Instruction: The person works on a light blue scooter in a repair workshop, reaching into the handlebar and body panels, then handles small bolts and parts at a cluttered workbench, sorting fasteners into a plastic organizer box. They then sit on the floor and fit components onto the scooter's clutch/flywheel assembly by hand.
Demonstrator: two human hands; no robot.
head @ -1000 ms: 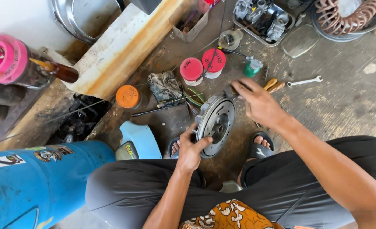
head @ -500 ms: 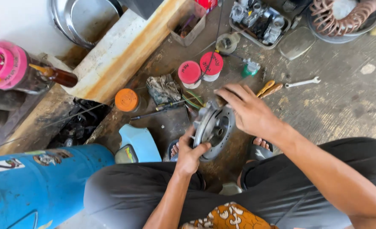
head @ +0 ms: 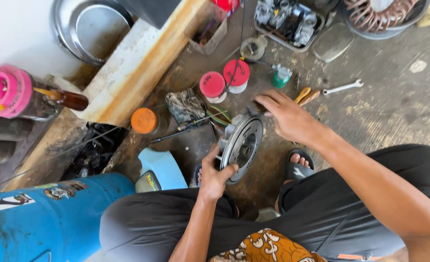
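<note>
Two hands: we find both on one round metal disc part (head: 242, 145), held on edge between the person's knees, above the stained concrete floor (head: 384, 111).
Left hand (head: 215, 175): we see it clasping the lower rim of the disc part, fingers curled around the edge and thumb pressed against the ribbed face.
Right hand (head: 287, 116): we see it resting over the upper rim, fingers lying close together and bent down across the top; whether the tips pinch anything behind the rim we cannot tell.
Disc part: grey, ribbed, with a dark centre hole; it stands tilted, its face turned towards the person's right.
Near the disc: we note a dirty rag (head: 186, 106) and a bundle of coloured wires (head: 219, 116) just to the left of it on the floor.
Beyond the hands: two red-lidded tins (head: 224, 80) side by side, an orange-lidded tin (head: 144, 121) further left, a small green bottle (head: 281, 76), and pliers with yellow handles (head: 306, 95) just beside the right hand.
Further right: a spanner (head: 343, 87) lies well apart from the hands.
Left side: a blue gas cylinder (head: 55, 218) lies by the left knee; a light blue plastic panel (head: 164, 167) sits beside it.
Feet: a dark sandal (head: 297, 167) shows under the right forearm.
</note>
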